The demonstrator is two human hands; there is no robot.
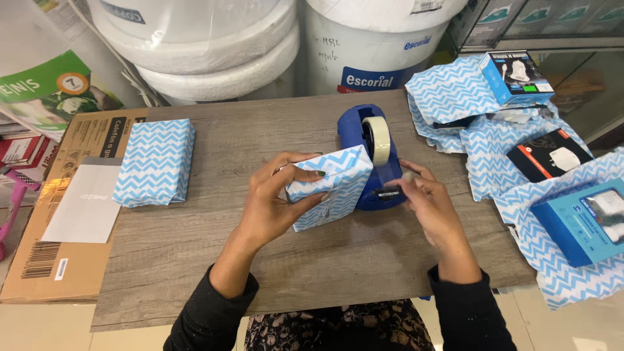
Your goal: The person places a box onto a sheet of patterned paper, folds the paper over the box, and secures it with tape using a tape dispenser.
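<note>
Left hand [273, 205] fingers grip a chevron-papered box [329, 185]; right hand [432, 208] fingers pinch clear tape at the blue dispenser [370, 159].

Blue-and-white zigzag wrapped parcel [328, 187], dark blue tape dispenser [367, 153], grey wood-grain table [260, 260].

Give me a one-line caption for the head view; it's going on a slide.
Left hand holds a chevron-wrapped box while the right hand pulls tape from a blue dispenser.
</note>
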